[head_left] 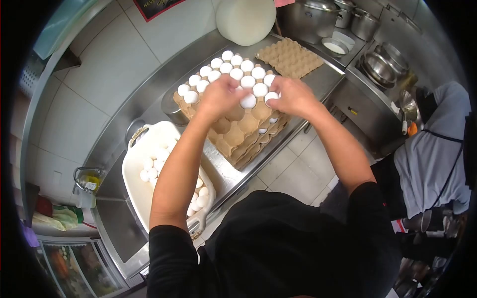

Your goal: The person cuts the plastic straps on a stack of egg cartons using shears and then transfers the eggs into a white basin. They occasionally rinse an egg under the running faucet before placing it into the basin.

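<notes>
Black sleeves nearest the lens lead up two bare forearms. Leftmost, a white rectangular plastic tub [136, 174] with smooth white eggs [151, 166] piled inside sits on the brushed stainless steel counter [149, 107] against a wall of pale square tiles. Just right of it stands a stack of dimpled brown pulp egg trays [238, 136], its far rows filled with white eggs. Over the stack, the left hand [221, 97] curls around one egg [248, 101], and the right hand [293, 97] pinches another [271, 97]. Beyond lies an empty pulp tray [290, 57]; steel pots [310, 20] and bowls [380, 67] stand rightward, beside a person in a grey shirt [432, 149].
</notes>
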`<state>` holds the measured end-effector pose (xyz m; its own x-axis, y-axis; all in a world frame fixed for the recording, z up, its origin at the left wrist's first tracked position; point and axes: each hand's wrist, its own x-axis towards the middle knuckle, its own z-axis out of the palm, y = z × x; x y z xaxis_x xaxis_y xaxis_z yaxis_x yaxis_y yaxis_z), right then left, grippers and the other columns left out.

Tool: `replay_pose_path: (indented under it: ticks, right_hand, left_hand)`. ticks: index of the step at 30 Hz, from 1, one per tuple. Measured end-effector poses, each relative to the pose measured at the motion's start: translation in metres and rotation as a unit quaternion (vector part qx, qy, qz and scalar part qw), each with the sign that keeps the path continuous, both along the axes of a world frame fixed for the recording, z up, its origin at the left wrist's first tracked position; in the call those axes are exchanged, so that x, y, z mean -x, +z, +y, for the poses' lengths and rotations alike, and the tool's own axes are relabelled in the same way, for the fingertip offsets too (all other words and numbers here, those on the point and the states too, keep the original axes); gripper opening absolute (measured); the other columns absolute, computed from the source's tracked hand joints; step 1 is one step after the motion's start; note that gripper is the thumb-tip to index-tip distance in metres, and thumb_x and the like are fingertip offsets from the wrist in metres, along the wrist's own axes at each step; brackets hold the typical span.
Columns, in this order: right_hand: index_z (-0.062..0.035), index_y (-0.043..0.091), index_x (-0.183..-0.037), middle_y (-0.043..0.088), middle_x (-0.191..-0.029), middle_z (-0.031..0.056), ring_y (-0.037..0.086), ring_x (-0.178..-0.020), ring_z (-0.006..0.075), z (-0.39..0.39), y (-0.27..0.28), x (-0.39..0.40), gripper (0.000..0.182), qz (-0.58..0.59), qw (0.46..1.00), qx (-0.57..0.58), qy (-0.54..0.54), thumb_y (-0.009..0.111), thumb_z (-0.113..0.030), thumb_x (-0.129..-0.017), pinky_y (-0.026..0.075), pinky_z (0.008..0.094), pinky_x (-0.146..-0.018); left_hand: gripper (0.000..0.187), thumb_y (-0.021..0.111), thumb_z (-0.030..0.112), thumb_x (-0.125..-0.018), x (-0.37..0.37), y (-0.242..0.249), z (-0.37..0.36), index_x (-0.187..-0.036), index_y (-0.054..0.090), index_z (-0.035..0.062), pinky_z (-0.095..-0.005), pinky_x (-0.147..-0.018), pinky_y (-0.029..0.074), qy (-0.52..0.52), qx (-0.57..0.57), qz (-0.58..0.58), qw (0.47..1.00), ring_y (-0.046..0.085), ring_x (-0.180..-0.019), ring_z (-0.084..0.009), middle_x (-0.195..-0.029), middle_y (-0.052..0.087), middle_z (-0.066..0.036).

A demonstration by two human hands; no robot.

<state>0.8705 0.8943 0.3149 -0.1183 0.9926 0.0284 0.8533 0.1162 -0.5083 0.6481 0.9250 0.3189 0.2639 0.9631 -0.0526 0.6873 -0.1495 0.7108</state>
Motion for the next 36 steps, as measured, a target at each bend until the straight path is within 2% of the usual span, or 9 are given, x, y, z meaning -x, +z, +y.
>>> replay_pose_path:
  ticks: [2,6,10,11,13,17,22,31,36]
  right_hand:
    - [-0.0033,0.061,-0.12,0.068,-0.099,0.0105,0.067,-0.087,0.0219,0.011,-0.014,-0.018,0.047,0.133,0.99,-0.038,0.012,0.071,-0.026,-0.08,0.055,0.0347,-0.073]
    - [-0.004,0.045,-0.14,0.064,-0.107,0.0081,0.064,-0.082,0.0117,0.016,-0.014,-0.035,0.047,0.65,0.753,0.102,-0.01,0.051,-0.017,-0.096,0.052,0.0242,-0.054]
    - [-0.0074,0.053,-0.135,0.06,-0.114,0.0108,0.065,-0.089,0.0165,0.036,-0.036,-0.033,0.046,0.596,0.791,0.126,0.056,0.062,-0.019,-0.091,0.055,0.0289,-0.066]
    - [-0.0097,0.056,-0.131,0.057,-0.118,0.0122,0.064,-0.093,0.0188,0.039,-0.04,-0.031,0.044,0.459,0.885,0.02,0.078,0.065,-0.019,-0.089,0.054,0.0307,-0.071]
    - [-0.0141,0.063,-0.125,0.052,-0.126,0.0149,0.063,-0.1,0.0232,0.045,-0.046,-0.024,0.04,0.139,0.966,-0.189,0.107,0.069,-0.018,-0.085,0.054,0.0344,-0.081]
    - [-0.0162,0.069,-0.112,0.047,-0.123,0.0179,0.058,-0.108,0.0352,0.037,-0.019,-0.003,0.034,-0.093,0.971,-0.158,0.157,0.071,-0.015,-0.078,0.053,0.0434,-0.086]
    - [-0.0168,0.068,-0.112,0.045,-0.123,0.0167,0.058,-0.106,0.0356,0.039,-0.013,0.012,0.036,-0.193,0.95,-0.149,0.193,0.071,-0.012,-0.077,0.053,0.0457,-0.086]
    - [-0.0126,0.065,-0.112,0.044,-0.132,0.0176,0.052,-0.119,0.0376,0.053,-0.03,-0.025,0.049,0.073,0.966,-0.172,0.178,0.086,-0.019,-0.068,0.044,0.0408,-0.102]
    - [-0.0097,0.068,-0.106,0.049,-0.127,0.016,0.05,-0.122,0.0316,0.023,-0.016,-0.008,0.049,0.198,0.941,-0.2,0.189,0.09,-0.023,-0.065,0.042,0.0386,-0.102]
  left_hand:
    - [0.051,0.07,0.036,-0.086,-0.023,0.009,-0.016,-0.122,0.055,0.0028,-0.0429,-0.091,0.052,-0.044,-0.101,0.279,0.954,0.062,-0.109,-0.0351,-0.122,0.059,-0.021]
    - [0.052,0.072,0.037,-0.083,-0.042,0.014,-0.013,-0.119,0.058,0.0033,-0.0428,-0.091,0.052,-0.054,-0.038,0.318,0.946,0.063,-0.109,-0.0347,-0.118,0.063,-0.019]
    - [0.044,0.07,0.032,-0.085,-0.041,0.012,-0.007,-0.116,0.059,0.0025,-0.0406,-0.08,0.055,-0.055,-0.006,0.289,0.956,0.067,-0.097,-0.0312,-0.112,0.065,-0.018]
    - [0.041,0.069,0.029,-0.086,-0.034,0.016,-0.004,-0.115,0.059,0.0024,-0.0393,-0.075,0.056,-0.057,0.024,0.264,0.963,0.069,-0.094,-0.0291,-0.111,0.066,-0.018]
    - [0.035,0.065,0.023,-0.087,0.001,0.011,0.003,-0.115,0.059,0.002,-0.0347,-0.065,0.055,0.031,0.054,0.02,0.998,0.069,-0.087,-0.0226,-0.113,0.063,-0.018]
    - [0.031,0.061,0.015,-0.09,0.028,0.009,0.001,-0.118,0.059,0.0026,-0.026,-0.051,0.05,0.092,0.034,-0.316,0.944,0.067,-0.08,-0.0129,-0.114,0.06,-0.017]
    - [0.042,0.064,0.022,-0.087,0.003,0.005,0.011,-0.127,0.061,0.0127,-0.0403,-0.094,0.051,-0.02,-0.136,0.291,0.947,0.061,-0.113,-0.0331,-0.136,0.048,-0.024]
    - [0.042,0.074,0.035,-0.078,-0.027,-0.017,0.031,-0.112,0.068,0.0114,-0.0413,-0.085,0.054,-0.007,-0.168,0.388,0.906,0.063,-0.107,-0.0307,-0.123,0.057,-0.017]
    - [0.047,0.075,0.043,-0.077,0.046,0.051,-0.025,-0.113,0.069,0.0132,-0.0437,-0.091,0.051,0.032,-0.116,0.292,0.949,0.06,-0.112,-0.0347,-0.127,0.055,-0.019]
